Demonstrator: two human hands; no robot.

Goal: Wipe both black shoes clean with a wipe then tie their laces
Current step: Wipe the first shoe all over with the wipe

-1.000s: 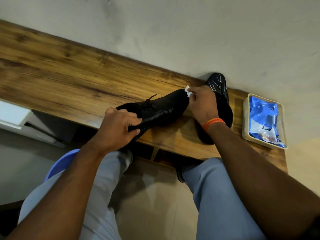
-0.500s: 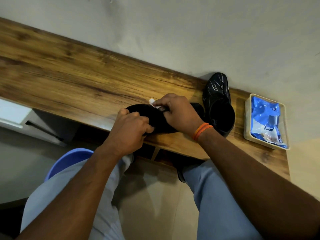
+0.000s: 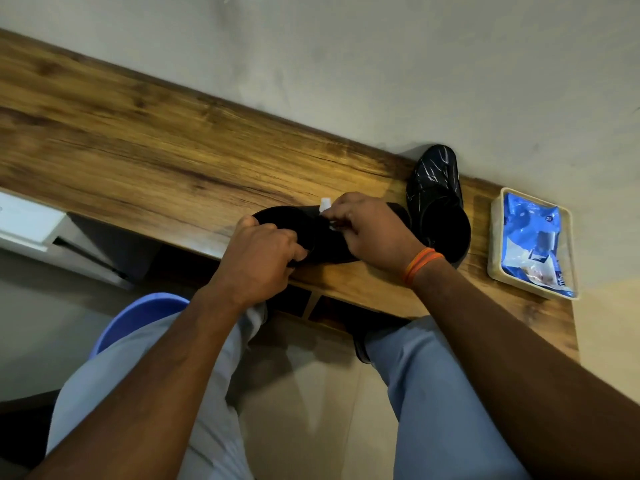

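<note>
At centre frame, my right hand (image 3: 375, 233) now pinches the white wipe (image 3: 325, 211) against the near shoe (image 3: 294, 223), having travelled in a second from the shoe's toe at the right to its upper surface nearer the left. My left hand (image 3: 258, 258) keeps its fingers curled round the shoe's near edge, steadying it on the front lip of the wooden shelf (image 3: 138, 140). The shoe itself has turned: a moment ago its laces and toe faced me plainly, and now only a dark rounded surface shows between my hands, possibly the sole or the side, though blur and my knuckles hide too much to say which.

The second shoe (image 3: 438, 199) stands unmoved just right of centre, toe against the wall, touching or nearly touching the first. At the right edge the tray (image 3: 495, 244) holds the blue wipes packet (image 3: 530, 237).

I judge the wiping of the first shoe to be well under way, one stroke finished and another surface begun. The second shoe and both sets of laces are yet to be done.
</note>
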